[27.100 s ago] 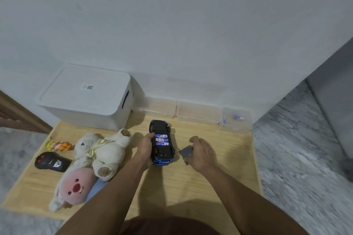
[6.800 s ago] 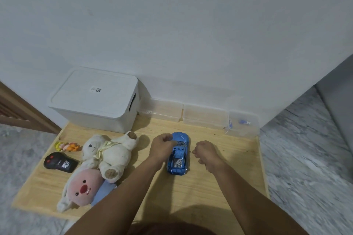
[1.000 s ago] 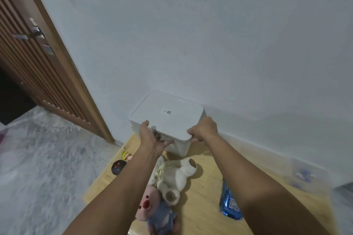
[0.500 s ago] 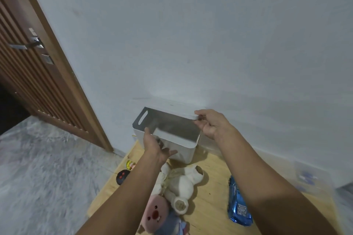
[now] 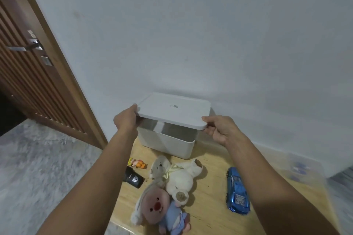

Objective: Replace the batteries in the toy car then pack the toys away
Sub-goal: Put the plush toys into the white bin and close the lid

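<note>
Both my hands hold the white lid [image 5: 173, 109] level above the open white storage box [image 5: 168, 144]. My left hand [image 5: 127, 120] grips its left edge and my right hand [image 5: 219, 128] pinches its right front corner. On the wooden board below lie the blue toy car [image 5: 237, 191] on its wheels at the right, a white teddy bear [image 5: 177, 175], a pink-faced plush in blue [image 5: 162, 208], a black remote control [image 5: 133, 177] and a small orange-and-yellow figure [image 5: 137, 163].
The wooden board [image 5: 208, 213] sits low on a grey marbled floor [image 5: 38, 168] against a white wall. Clear plastic containers [image 5: 301, 170] with small blue items stand at the back right. A brown slatted door [image 5: 28, 74] is at the left.
Half a second ago the lid was tilted up on edge, showing the box's inside. Now it is level and lifted above the box, gripped at both sides.
</note>
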{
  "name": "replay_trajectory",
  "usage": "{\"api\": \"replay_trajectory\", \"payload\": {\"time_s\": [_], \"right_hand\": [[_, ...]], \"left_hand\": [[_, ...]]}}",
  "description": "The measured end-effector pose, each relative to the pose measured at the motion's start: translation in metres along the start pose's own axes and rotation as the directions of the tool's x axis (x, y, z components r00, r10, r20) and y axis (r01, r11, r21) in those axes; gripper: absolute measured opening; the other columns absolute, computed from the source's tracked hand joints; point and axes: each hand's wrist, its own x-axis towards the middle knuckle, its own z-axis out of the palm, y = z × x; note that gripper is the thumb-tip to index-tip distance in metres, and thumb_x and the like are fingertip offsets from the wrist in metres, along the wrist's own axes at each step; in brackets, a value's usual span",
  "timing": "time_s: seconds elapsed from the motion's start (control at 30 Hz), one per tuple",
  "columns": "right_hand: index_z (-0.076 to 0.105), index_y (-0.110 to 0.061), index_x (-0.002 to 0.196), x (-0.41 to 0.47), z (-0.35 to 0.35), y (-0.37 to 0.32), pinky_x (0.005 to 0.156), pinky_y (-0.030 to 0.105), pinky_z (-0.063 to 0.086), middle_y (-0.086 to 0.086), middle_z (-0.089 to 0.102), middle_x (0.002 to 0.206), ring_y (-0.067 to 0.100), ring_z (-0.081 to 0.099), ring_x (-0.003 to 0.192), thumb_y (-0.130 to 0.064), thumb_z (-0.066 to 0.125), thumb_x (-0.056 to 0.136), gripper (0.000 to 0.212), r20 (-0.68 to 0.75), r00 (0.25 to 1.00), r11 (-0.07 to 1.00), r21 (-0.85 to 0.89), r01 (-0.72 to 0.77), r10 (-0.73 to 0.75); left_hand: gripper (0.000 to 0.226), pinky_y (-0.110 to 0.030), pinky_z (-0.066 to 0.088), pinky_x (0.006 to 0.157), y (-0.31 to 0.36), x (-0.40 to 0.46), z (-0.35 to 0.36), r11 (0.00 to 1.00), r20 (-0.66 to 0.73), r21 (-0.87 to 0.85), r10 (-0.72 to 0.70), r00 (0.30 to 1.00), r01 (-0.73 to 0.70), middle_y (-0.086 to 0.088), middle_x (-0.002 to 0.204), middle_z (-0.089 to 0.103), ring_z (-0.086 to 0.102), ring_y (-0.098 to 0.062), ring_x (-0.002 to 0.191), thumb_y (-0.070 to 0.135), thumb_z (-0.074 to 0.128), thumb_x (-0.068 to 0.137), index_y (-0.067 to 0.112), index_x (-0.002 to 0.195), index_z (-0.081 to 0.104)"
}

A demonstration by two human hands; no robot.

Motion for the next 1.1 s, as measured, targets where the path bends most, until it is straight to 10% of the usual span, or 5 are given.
{"api": "replay_trajectory", "payload": {"time_s": [0.27, 0.77, 0.87, 1.0, 1.1], "right_hand": [[0.062, 0.001, 0.109, -0.033, -0.076, -0.001, 0.063, 0.033, 0.060, 0.011, 0.070, 0.099, 0.023, 0.068, 0.084, 0.006, 0.055, 0.090, 0.021, 0.018, 1.000, 0.988, -0.153, 0.001, 0.002], [0.070, -0.014, 0.067, -0.113, -0.283, 0.039, 0.066, 0.034, 0.056, 0.009, 0.072, 0.081, 0.026, 0.068, 0.077, -0.021, 0.073, 0.076, 0.012, -0.337, 0.860, 0.696, -0.717, 0.030, -0.384], [0.061, -0.017, 0.059, -0.135, -0.321, 0.053, 0.051, 0.026, 0.049, 0.002, 0.065, 0.068, 0.019, 0.063, 0.063, -0.019, 0.069, 0.078, 0.021, -0.376, 0.856, 0.649, -0.758, -0.065, -0.354], [0.070, -0.008, 0.073, -0.155, -0.371, 0.083, 0.066, 0.040, 0.062, 0.007, 0.072, 0.074, 0.023, 0.070, 0.067, -0.020, 0.072, 0.072, 0.012, -0.477, 0.835, 0.663, -0.723, -0.194, -0.276], [0.070, -0.010, 0.076, -0.167, -0.404, 0.112, 0.065, 0.039, 0.062, 0.007, 0.072, 0.073, 0.025, 0.070, 0.066, -0.022, 0.075, 0.063, 0.019, -0.542, 0.813, 0.668, -0.688, -0.284, -0.212]], "left_hand": [[0.054, -0.037, 0.058, 0.071, -0.023, -0.023, 0.012, 0.935, 0.136, 0.353, -0.005, 0.991, -0.044, -0.016, 0.102, 0.067, 0.067, -0.030, 0.088, 0.016, 0.081, 0.068, -0.004, 0.114, 0.061], [0.038, -0.032, 0.054, 0.070, -0.157, -0.182, 0.062, 0.771, 0.498, 0.554, -0.005, 0.867, -0.314, -0.013, 0.105, 0.067, 0.063, -0.028, 0.081, -0.003, 0.070, 0.081, 0.009, 0.118, 0.066], [0.045, -0.040, 0.057, 0.082, -0.196, -0.203, 0.064, 0.719, 0.537, 0.603, -0.046, 0.842, -0.346, -0.013, 0.109, 0.068, 0.067, -0.032, 0.090, -0.005, 0.072, 0.077, 0.011, 0.118, 0.065], [0.054, -0.034, 0.053, 0.079, -0.248, -0.231, 0.057, 0.592, 0.547, 0.695, -0.069, 0.834, -0.407, -0.014, 0.114, 0.069, 0.066, -0.030, 0.095, 0.000, 0.073, 0.074, 0.007, 0.127, 0.063], [0.031, -0.032, 0.047, 0.072, -0.282, -0.254, 0.046, 0.500, 0.569, 0.732, -0.075, 0.819, -0.463, -0.012, 0.099, 0.069, 0.063, -0.030, 0.091, 0.003, 0.065, 0.072, 0.011, 0.102, 0.073]]}}
